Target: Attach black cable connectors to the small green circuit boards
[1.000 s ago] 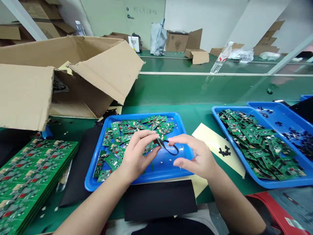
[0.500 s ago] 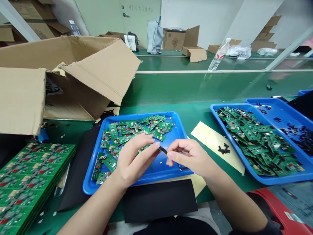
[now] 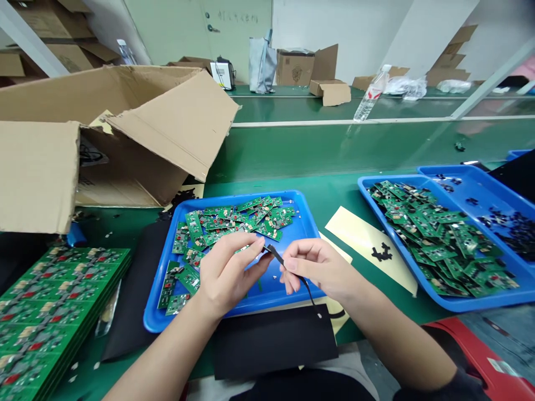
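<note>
Over the near part of a blue tray [image 3: 311, 214], both my hands are at a thin black strip [image 3: 301, 283]. My left hand [image 3: 229, 273] is closed, its thumb and forefinger pinching the strip's upper end; whatever else lies under those fingers is hidden. My right hand [image 3: 320, 267] pinches the strip lower down between thumb and forefinger. Its loose tail hangs below, with a small pale piece at the tip. Many small green circuit boards [image 3: 219, 220] lie in the tray, mostly at its back and left.
On the right, another blue tray [image 3: 365, 181] holds heaped boards. Yellowish paper [image 3: 351, 225] carries black cut pieces [image 3: 382, 252]. Stacked board panels [image 3: 54, 301] stand at left, before an open cardboard box [image 3: 175, 117]. A black sheet [image 3: 273, 340] lies at the near edge.
The black strip now stretches out longer between my hands, and its tail hangs below my right hand. My hands have stayed in nearly the same place.
</note>
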